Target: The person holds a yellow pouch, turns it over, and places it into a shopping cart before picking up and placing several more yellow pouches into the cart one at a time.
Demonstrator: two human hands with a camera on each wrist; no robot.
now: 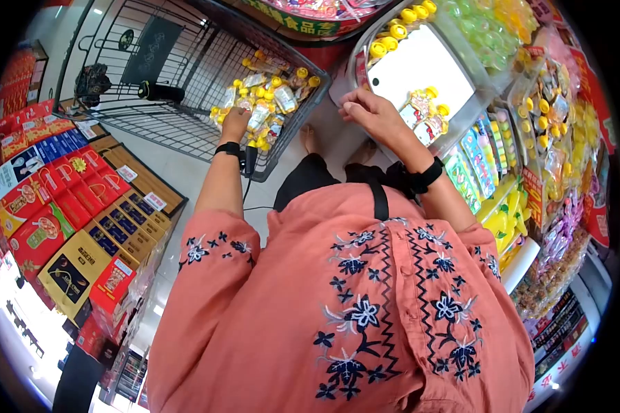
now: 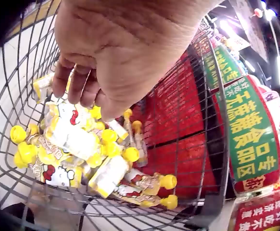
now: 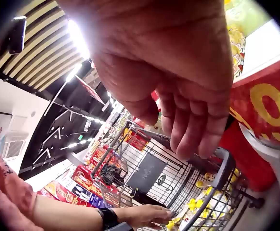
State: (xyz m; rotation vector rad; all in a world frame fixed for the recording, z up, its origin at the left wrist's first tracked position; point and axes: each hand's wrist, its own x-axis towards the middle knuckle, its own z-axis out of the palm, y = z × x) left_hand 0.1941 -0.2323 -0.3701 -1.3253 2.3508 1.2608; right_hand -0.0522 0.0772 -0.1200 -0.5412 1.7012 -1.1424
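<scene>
A wire shopping cart (image 1: 186, 69) holds a heap of small yellow-capped drink pouches (image 1: 269, 96). My left hand (image 1: 235, 124) reaches down into that heap. In the left wrist view the left hand (image 2: 84, 101) hangs just over the pouches (image 2: 82, 144), fingers loosely bent, their tips touching the top ones and gripping none that I can see. My right hand (image 1: 351, 107) hovers at the near edge of a round display bin (image 1: 365, 41), close to a few pouches (image 1: 424, 113) left on its white floor. The right hand (image 3: 171, 130) hangs loosely curled and empty in the right wrist view.
Stacked red and gold gift boxes (image 1: 55, 206) line the aisle on the left. Hanging snack packs (image 1: 558, 138) crowd the right. A black bag (image 1: 93, 82) and a black cylinder (image 1: 162, 91) lie in the cart's far part. A red display with a green sign (image 2: 250, 125) stands behind the cart.
</scene>
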